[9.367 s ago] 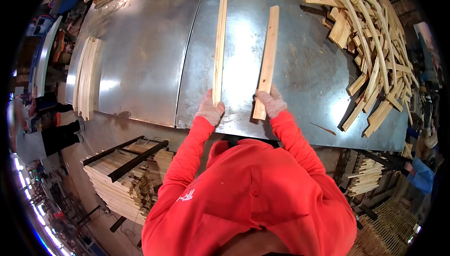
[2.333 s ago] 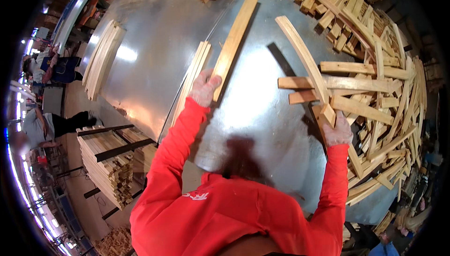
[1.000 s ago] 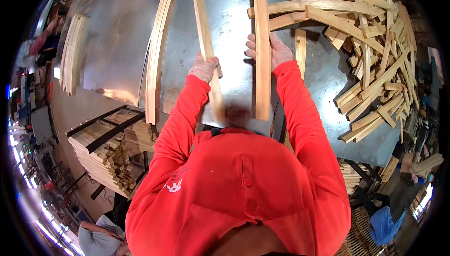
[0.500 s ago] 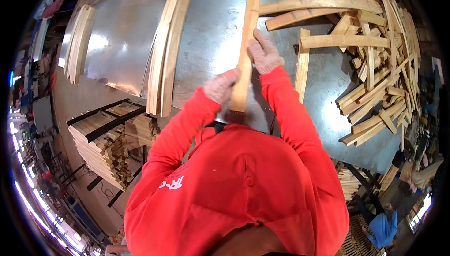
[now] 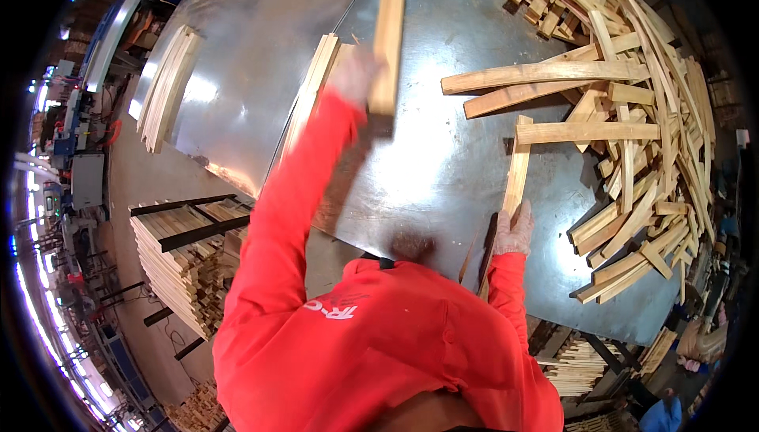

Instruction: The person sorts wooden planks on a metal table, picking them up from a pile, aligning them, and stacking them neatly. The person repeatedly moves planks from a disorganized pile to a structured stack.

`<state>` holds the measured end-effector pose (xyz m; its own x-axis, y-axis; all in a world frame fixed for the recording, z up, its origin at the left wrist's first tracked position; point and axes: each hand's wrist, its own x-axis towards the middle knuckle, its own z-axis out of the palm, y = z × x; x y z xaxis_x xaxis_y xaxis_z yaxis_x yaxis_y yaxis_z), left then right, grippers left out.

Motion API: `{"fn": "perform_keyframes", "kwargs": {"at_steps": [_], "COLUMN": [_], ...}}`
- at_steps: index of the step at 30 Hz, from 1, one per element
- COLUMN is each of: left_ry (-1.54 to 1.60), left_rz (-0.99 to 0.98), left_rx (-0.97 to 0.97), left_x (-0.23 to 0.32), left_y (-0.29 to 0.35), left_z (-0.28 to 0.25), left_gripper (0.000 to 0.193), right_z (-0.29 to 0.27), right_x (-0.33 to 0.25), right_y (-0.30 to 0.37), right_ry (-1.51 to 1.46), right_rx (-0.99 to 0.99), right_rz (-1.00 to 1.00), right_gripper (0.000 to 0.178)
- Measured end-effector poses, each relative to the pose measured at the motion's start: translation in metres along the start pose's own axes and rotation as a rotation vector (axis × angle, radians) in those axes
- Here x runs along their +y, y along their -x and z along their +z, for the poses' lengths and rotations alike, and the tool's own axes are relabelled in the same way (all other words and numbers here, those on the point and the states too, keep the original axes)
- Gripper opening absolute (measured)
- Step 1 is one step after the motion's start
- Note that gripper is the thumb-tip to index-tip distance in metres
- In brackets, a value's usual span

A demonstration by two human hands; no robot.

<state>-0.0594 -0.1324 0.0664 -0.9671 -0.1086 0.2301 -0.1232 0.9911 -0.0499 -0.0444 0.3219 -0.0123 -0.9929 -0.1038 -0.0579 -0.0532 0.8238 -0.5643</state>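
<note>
My left hand [image 5: 353, 76], smeared by motion, is at the near end of a wooden board [image 5: 390, 33] and carries it above the metal tabletop. Beside that hand, partly hidden by it and my sleeve, lies a row of wooden slats [image 5: 315, 76] set side by side. My right hand [image 5: 514, 230] is closed round the near part of another wooden slat [image 5: 518, 167]. The far end of this slat lies under a crosswise slat [image 5: 585, 133] from the pile.
A jumbled pile of wooden slats [image 5: 624, 218] covers the right side of the metal table [image 5: 443, 218]. Another row of slats [image 5: 170, 88] lies at far left. A black-framed rack [image 5: 202, 234] with stacked slats stands below the table's left edge. People are partly visible at the edges.
My left hand has swung the board leftward and away from me. My right hand has let go of that board and moved down to the slat at the right. The view has shifted.
</note>
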Motion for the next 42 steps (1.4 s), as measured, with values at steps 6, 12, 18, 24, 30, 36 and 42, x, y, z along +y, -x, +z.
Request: {"fn": "perform_keyframes", "kwargs": {"at_steps": [6,12,18,24,30,36,42], "left_ry": [0.930,0.052,0.140,0.253,0.527,0.375,0.129], "left_rz": [-0.646,-0.911,-1.058,-1.097,-1.011,-1.014,-0.824], "left_rx": [0.593,0.082,-0.594,-0.655,-0.753,-0.498,-0.252], "left_x": [-0.073,0.004,0.014,0.009,-0.024,0.005,0.041], "left_y": [-0.079,0.134,0.241,0.258,0.261,0.265,0.271], "left_z": [-0.079,-0.040,-0.034,-0.039,-0.041,-0.040,-0.039], "left_gripper": [0.037,0.089,0.127,0.110,0.093,0.093,0.099], "right_z": [-0.002,-0.042,-0.011,-0.017,0.060,0.092,0.149], "right_x": [0.030,-0.014,0.000,-0.134,-0.120,-0.165,-0.197], "right_y": [-0.053,-0.181,-0.288,-0.130,0.028,0.048,0.048], "right_ry": [-0.542,-1.343,-1.538,-1.644,-1.105,-0.598,-0.542], "right_rx": [0.106,-0.118,0.106,-0.217,-0.502,-0.838,-1.028], "right_rz": [0.084,0.401,0.592,0.239,0.017,-0.116,0.115], "right_gripper": [0.056,0.045,0.035,0.038,0.049,0.049,0.055]}}
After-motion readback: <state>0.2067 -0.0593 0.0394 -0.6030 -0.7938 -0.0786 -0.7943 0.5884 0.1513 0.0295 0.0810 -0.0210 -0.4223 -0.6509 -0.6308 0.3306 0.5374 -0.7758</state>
